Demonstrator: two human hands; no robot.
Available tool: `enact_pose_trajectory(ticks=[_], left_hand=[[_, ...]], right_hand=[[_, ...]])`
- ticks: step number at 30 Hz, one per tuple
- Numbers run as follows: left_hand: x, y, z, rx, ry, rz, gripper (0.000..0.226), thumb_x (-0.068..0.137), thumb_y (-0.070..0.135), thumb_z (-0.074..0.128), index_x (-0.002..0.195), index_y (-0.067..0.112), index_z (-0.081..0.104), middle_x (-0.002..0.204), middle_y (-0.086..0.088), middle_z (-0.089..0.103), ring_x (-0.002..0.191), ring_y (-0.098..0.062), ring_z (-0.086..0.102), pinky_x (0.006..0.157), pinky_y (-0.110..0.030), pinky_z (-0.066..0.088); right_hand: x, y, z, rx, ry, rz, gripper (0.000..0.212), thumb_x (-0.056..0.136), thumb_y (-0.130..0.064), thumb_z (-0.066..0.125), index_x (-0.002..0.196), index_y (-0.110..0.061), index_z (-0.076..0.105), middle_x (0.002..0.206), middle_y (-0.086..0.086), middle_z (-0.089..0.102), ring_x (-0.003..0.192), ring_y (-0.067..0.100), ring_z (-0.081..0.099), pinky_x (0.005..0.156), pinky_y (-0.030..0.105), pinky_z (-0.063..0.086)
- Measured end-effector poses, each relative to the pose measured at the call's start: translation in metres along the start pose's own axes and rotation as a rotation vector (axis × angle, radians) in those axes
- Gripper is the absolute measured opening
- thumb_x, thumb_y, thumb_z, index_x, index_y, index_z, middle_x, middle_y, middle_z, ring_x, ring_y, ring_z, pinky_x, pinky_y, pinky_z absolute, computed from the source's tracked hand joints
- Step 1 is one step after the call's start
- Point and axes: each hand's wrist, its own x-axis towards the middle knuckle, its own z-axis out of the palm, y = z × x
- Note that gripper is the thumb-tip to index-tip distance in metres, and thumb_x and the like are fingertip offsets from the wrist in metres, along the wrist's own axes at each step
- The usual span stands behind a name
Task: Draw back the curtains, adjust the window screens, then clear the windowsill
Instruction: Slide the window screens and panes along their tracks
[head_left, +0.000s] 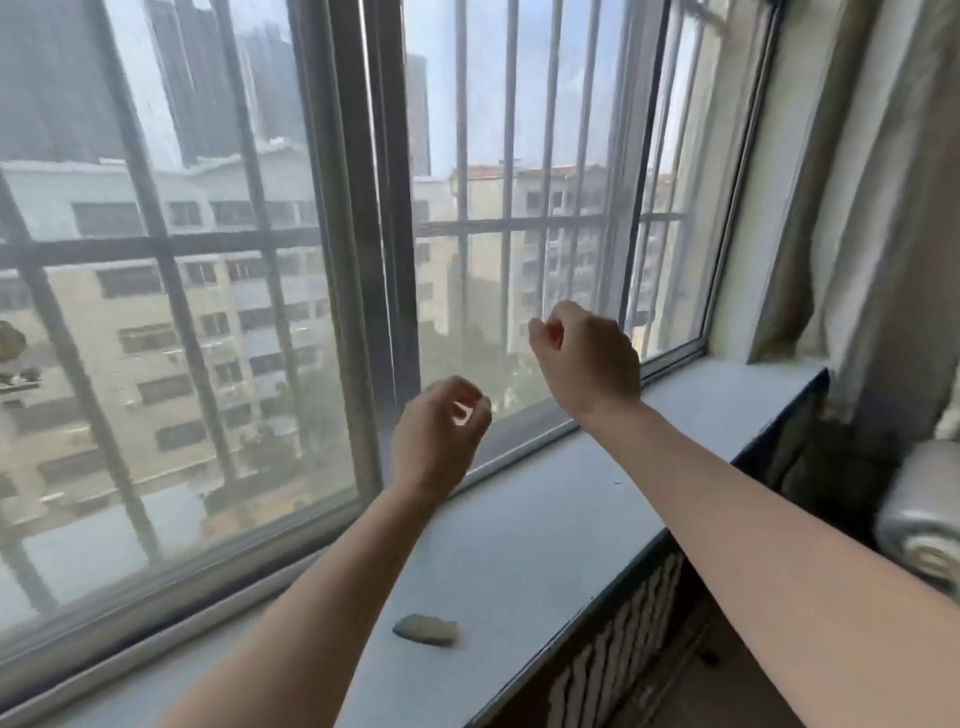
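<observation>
now left hand and right hand, two grips curled empty; one stone on windowsill.

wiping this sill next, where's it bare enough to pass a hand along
Bare windowsill runs from the right forearm to the curtain; another bare strip lies between both forearms, beyond the small grey lump. Tightest by that lump, beside the left forearm.
</observation>
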Motion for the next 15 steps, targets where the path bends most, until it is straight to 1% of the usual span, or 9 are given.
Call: enact_pose_trajectory(ticks=[3,5,7,9,12,14,15], left_hand=[[0.021,0.013,0.051,-0.001,-0.047,0.015,0.005,0.082,0.024,0.064,0.082,0.019,0.065,0.087,0.001,0.069,0.078,-0.016,0.064,0.073,-0.037,0.054],[0.037,0.019,0.085,0.010,-0.071,0.036,0.006,0.082,0.022,0.064,0.080,0.017,0.067,0.095,-0.001,0.069,0.082,-0.017,0.064,0.075,-0.037,0.053],[0.058,0.024,0.127,0.021,-0.087,0.064,0.007,0.081,0.020,0.065,0.078,0.014,0.068,0.099,-0.001,0.070,0.085,-0.020,0.064,0.076,-0.035,0.052],[0.079,0.025,0.163,0.032,-0.087,0.097,0.008,0.081,0.020,0.064,0.080,0.014,0.069,0.102,0.000,0.070,0.093,-0.019,0.064,0.076,-0.031,0.050],[0.120,0.023,0.221,0.012,-0.110,0.113,0.010,0.083,0.020,0.062,0.087,0.015,0.069,0.107,0.002,0.069,0.104,-0.016,0.060,0.077,-0.025,0.043],[0.151,0.026,0.260,0.000,-0.146,0.119,0.012,0.085,0.021,0.060,0.090,0.014,0.069,0.106,0.000,0.069,0.103,-0.018,0.060,0.079,-0.024,0.041],[0.166,0.028,0.277,0.002,-0.165,0.126,0.012,0.085,0.021,0.060,0.091,0.014,0.068,0.105,-0.001,0.069,0.102,-0.019,0.060,0.081,-0.025,0.043]], right_hand=[[0.016,0.052,-0.004,-0.048,-0.008,0.053,0.026,0.095,-0.030,0.045,0.073,-0.015,0.044,0.070,0.004,0.051,0.065,0.026,0.045,0.060,0.027,0.029],[0.027,0.088,-0.002,-0.071,-0.012,0.085,0.027,0.094,-0.029,0.045,0.072,-0.014,0.044,0.070,0.006,0.051,0.066,0.026,0.045,0.059,0.028,0.030],[0.043,0.132,0.005,-0.098,-0.018,0.111,0.026,0.094,-0.027,0.045,0.072,-0.012,0.045,0.071,0.009,0.054,0.067,0.028,0.046,0.058,0.029,0.032],[0.061,0.168,0.014,-0.117,-0.034,0.124,0.027,0.094,-0.027,0.044,0.071,-0.012,0.045,0.070,0.008,0.054,0.067,0.029,0.046,0.056,0.028,0.031],[0.095,0.221,0.030,-0.137,-0.050,0.153,0.035,0.094,-0.026,0.044,0.061,-0.016,0.038,0.060,0.002,0.044,0.065,0.029,0.043,0.047,0.026,0.022],[0.119,0.254,0.040,-0.133,-0.073,0.180,0.043,0.094,-0.024,0.043,0.053,-0.021,0.029,0.054,-0.004,0.036,0.065,0.028,0.042,0.045,0.025,0.021],[0.130,0.269,0.044,-0.135,-0.082,0.191,0.044,0.094,-0.025,0.043,0.053,-0.021,0.029,0.054,-0.004,0.036,0.065,0.029,0.043,0.046,0.027,0.022]])
